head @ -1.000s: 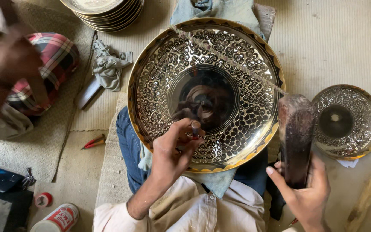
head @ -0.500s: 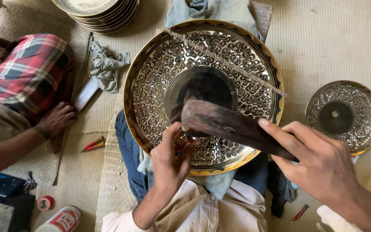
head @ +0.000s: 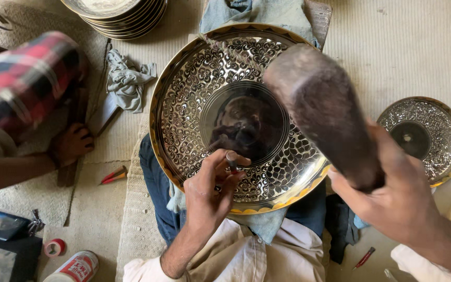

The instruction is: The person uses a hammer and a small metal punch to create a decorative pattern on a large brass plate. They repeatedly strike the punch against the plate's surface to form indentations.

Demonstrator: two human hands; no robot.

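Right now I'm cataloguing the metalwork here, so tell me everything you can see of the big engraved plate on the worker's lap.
The large round brass plate looks like polished metal: a smooth mirror-like centre disc, a broad band of chased scale-like ornament around it and a golden rim. It lies face up, slightly tilted, on blue cloth over the person's lap. The left hand rests on its near edge, holding a small punch against the pattern. The right hand raises a dark mallet above it, not touching.

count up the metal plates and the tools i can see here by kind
large engraved plate on the lap: 1
small engraved plate on the mat: 1
stack of plain plates at the top edge, number in it not clear: 1
dark mallet in the right hand: 1
punch in the left hand: 1
total: 5
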